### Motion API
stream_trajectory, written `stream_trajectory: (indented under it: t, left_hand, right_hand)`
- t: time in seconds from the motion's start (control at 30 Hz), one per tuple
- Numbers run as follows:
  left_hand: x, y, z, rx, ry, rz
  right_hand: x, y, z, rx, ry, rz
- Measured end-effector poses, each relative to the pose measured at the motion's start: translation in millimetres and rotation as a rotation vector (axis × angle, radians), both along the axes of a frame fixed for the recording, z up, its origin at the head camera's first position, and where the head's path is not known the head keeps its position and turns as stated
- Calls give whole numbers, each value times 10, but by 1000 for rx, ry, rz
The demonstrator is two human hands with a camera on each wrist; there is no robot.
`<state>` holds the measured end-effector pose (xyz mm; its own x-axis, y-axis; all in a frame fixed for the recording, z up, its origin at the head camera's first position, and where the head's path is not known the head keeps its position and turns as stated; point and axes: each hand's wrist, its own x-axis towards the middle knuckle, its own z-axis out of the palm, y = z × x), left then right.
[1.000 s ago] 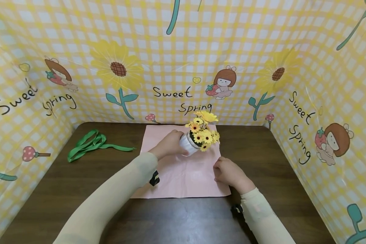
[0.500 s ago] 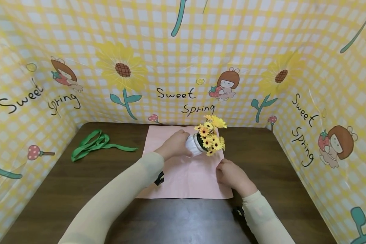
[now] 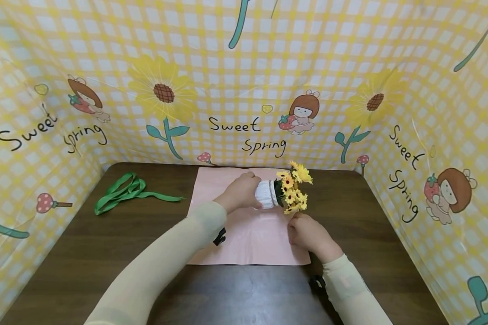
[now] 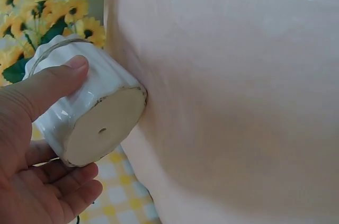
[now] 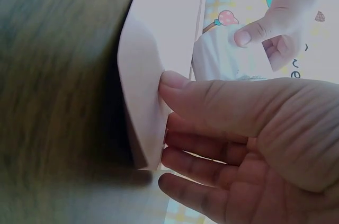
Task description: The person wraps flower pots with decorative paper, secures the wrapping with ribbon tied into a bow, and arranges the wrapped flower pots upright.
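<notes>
My left hand (image 3: 241,192) grips a white ribbed flowerpot (image 3: 264,195), thumb on one side and fingers on the other. The pot lies tipped on its side over a sheet of pink paper (image 3: 244,241), its yellow daisy-like flowers (image 3: 294,192) pointing right. In the left wrist view, the pot's pale base (image 4: 108,128) faces the camera, with a small hole in it and twine round the neck. At the sheet's right edge, my right hand (image 3: 311,234) pinches the paper (image 5: 153,54) between thumb and fingers. That edge is slightly raised in the right wrist view.
A loose green ribbon (image 3: 126,192) lies on the dark wooden table (image 3: 244,293), left of the paper. Yellow checked cloth (image 3: 227,81) with printed flowers and lettering walls in the back and both sides.
My left hand has carried the flowerpot rightward and tipped it further onto its side, bringing the flowers toward the paper's right edge. The right hand stays at that edge.
</notes>
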<state>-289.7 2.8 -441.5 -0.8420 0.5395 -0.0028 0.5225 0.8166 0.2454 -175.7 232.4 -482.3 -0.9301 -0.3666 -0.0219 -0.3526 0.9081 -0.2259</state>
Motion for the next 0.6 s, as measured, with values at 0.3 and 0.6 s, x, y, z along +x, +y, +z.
stream_trajectory:
  t: [0.3, 0.6]
  left_hand:
    - [-19, 33, -14, 4, 10, 8]
    - [2, 89, 2, -17, 47, -31]
  right_hand:
    - [2, -5, 6, -5, 26, 19]
    - [4, 1, 4, 2, -4, 2]
